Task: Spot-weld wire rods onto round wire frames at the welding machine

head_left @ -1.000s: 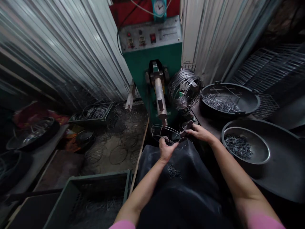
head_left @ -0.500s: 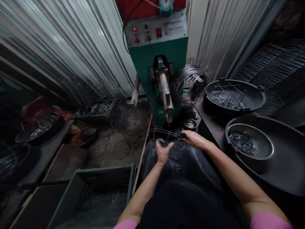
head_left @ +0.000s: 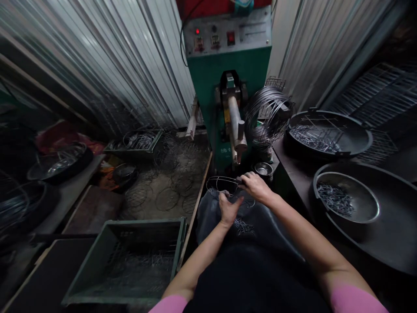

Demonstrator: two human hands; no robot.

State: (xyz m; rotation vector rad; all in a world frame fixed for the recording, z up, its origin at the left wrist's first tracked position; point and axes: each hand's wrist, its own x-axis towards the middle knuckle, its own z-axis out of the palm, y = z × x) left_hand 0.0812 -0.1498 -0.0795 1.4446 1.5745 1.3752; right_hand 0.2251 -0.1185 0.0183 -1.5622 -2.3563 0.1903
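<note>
Below the welding machine's electrode arm (head_left: 237, 130), a round wire frame (head_left: 217, 178) of thin bent rods is held over my dark-covered lap. My left hand (head_left: 230, 209) grips its near side, thumb raised and fingers curled around the wire. On the frame's far right part, my right hand (head_left: 256, 187) is closed, fingers pinched together at the wire. Something small and dark shows at those right fingertips, too unclear to name. A small heap of short metal wire pieces (head_left: 243, 226) lies on the dark apron (head_left: 273, 230) just behind my left hand.
The green machine (head_left: 228, 63) stands ahead, a wire coil (head_left: 269, 115) at its right. Black pans (head_left: 391, 230) with short metal pieces and a metal bowl (head_left: 374, 208) are on the right. A green crate (head_left: 110, 224) sits left; wire rings (head_left: 167, 199) lie on the floor.
My right hand has moved left along the wire frame, closer to my left hand. My left hand keeps its grip. The whole view has shifted slightly.
</note>
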